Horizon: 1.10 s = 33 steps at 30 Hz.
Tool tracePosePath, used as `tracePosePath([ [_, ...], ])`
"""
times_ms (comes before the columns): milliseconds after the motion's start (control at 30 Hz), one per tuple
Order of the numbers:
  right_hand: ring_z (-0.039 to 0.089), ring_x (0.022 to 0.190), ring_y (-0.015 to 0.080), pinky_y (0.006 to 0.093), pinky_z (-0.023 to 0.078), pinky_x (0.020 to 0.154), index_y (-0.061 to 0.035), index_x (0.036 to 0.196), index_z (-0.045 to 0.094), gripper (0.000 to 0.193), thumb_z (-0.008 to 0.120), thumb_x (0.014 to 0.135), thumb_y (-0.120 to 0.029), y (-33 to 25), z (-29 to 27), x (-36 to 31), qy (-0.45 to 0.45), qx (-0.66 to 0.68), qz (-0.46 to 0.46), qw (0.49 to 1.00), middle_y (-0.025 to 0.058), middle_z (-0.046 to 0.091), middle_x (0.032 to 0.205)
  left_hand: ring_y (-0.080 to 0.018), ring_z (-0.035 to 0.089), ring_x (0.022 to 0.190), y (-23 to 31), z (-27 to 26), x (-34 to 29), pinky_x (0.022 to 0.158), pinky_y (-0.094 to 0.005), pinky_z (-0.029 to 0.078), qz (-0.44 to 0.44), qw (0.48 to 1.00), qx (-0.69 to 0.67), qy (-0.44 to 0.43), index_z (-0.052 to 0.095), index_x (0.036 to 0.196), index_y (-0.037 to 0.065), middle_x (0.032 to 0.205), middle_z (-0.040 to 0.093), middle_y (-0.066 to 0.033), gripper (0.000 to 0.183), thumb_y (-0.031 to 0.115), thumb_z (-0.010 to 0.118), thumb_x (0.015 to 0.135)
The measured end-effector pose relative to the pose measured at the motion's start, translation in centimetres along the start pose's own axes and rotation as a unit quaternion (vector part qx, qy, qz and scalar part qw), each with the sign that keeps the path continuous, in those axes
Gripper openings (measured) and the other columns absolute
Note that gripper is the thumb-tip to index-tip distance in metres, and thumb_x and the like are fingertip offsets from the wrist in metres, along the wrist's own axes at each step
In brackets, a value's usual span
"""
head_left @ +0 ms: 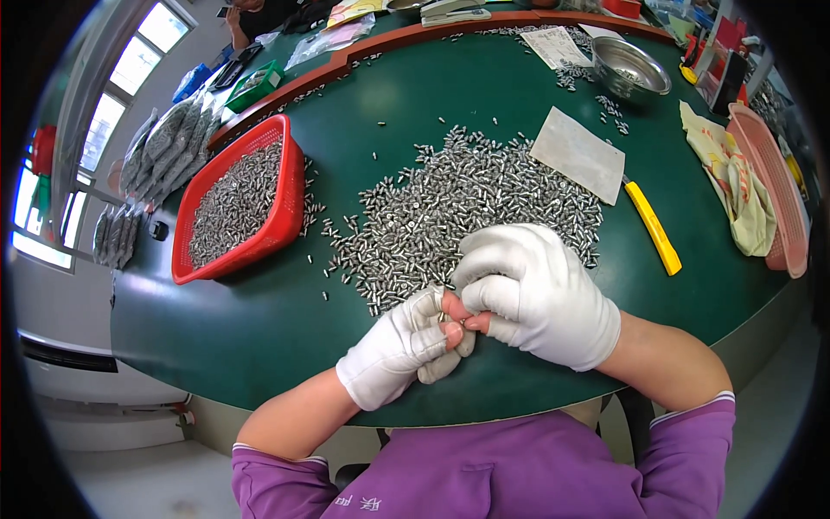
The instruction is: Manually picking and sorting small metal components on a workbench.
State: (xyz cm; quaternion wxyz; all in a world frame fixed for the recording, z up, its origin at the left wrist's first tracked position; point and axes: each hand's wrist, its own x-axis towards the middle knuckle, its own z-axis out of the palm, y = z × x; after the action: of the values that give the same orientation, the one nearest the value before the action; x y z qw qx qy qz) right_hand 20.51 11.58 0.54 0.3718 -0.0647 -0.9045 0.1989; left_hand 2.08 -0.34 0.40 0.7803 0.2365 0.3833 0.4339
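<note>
While a tiny metal part [463, 323] sits pinched narrowly between the white-gloved left hand [402, 346] and right hand [545, 298], near the front edge of the table [718, 285], smooth green surface lies open to either side. Beyond are heaped capsule-shaped metal pieces [467, 208], a yellow-handled scraper [653, 227] rightward and, toward the left edge, a perforated red plastic basket [290, 190] of pieces.

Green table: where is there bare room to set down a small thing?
Two patches of the green table are bare: one between the red basket, the left hand and the near left edge; another between the yellow handle and the pale yellow bag. The centre is crowded by the pile of metal pieces; loose pieces lie near the metal bowl.
</note>
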Motion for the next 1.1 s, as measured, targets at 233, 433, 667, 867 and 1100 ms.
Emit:
tracePosePath([
  [233, 0.061, 0.098, 0.0234, 0.0386, 0.049, 0.080, -0.0149, 0.088, 0.064, 0.023, 0.075, 0.067, -0.018, 0.0, -0.3, 0.0, 0.022, -0.018, 0.018, 0.999, -0.0005, 0.062, 0.098, -0.0061, 0.048, 0.060, -0.3, -0.2, 0.1, 0.050, -0.0196, 0.032, 0.013, 1.000, -0.018, 0.015, 0.059, 0.106, 0.014, 0.089, 0.063, -0.0011, 0.018, 0.028, 0.064, 0.096],
  [433, 0.063, 0.092, 0.0269, 0.0405, 0.049, 0.074, -0.0145, 0.086, 0.064, 0.023, 0.078, 0.068, -0.017, 0.3, -0.3, 0.2, 0.013, 0.005, -0.021, 1.000, 0.0019, 0.061, 0.098, -0.0052, 0.051, 0.066, -0.3, -0.3, -0.1, 0.056, -0.0186, 0.036, 0.016, 0.999, -0.039, 0.023, 0.059, 0.109, 0.014, 0.091, 0.064, 0.0006, 0.021, 0.029, 0.064, 0.096],
  [667, 0.061, 0.095, 0.0248, 0.0393, 0.048, 0.080, -0.0131, 0.088, 0.065, 0.024, 0.076, 0.066, -0.017, 0.0, -0.4, 0.1, 0.016, -0.006, 0.020, 1.000, 0.0008, 0.062, 0.096, -0.0059, 0.050, 0.064, -0.5, -0.2, 0.1, 0.053, -0.0187, 0.034, 0.015, 0.999, -0.028, 0.022, 0.059, 0.105, 0.014, 0.088, 0.063, 0.0004, 0.019, 0.029, 0.065, 0.096],
  [867, 0.061, 0.097, 0.0256, 0.0389, 0.048, 0.082, -0.0114, 0.087, 0.065, 0.022, 0.075, 0.068, -0.015, -0.2, -0.2, 0.0, -0.010, 0.039, 0.040, 0.998, 0.0017, 0.063, 0.097, -0.0070, 0.047, 0.058, -0.6, 0.4, -0.1, 0.050, -0.0203, 0.030, 0.030, 0.998, 0.003, 0.062, 0.058, 0.102, 0.017, 0.085, 0.063, -0.0019, 0.013, 0.027, 0.064, 0.097],
  [1100, 0.060, 0.099, 0.0257, 0.0388, 0.047, 0.085, -0.0107, 0.087, 0.065, 0.017, 0.072, 0.072, -0.017, 0.0, 0.1, -0.3, -0.037, 0.062, 0.072, 0.995, 0.0028, 0.063, 0.100, -0.0068, 0.047, 0.058, -0.7, 0.7, -0.1, 0.049, -0.0196, 0.031, 0.033, 0.997, 0.008, 0.074, 0.057, 0.098, 0.016, 0.085, 0.063, -0.0023, 0.012, 0.026, 0.063, 0.098],
])
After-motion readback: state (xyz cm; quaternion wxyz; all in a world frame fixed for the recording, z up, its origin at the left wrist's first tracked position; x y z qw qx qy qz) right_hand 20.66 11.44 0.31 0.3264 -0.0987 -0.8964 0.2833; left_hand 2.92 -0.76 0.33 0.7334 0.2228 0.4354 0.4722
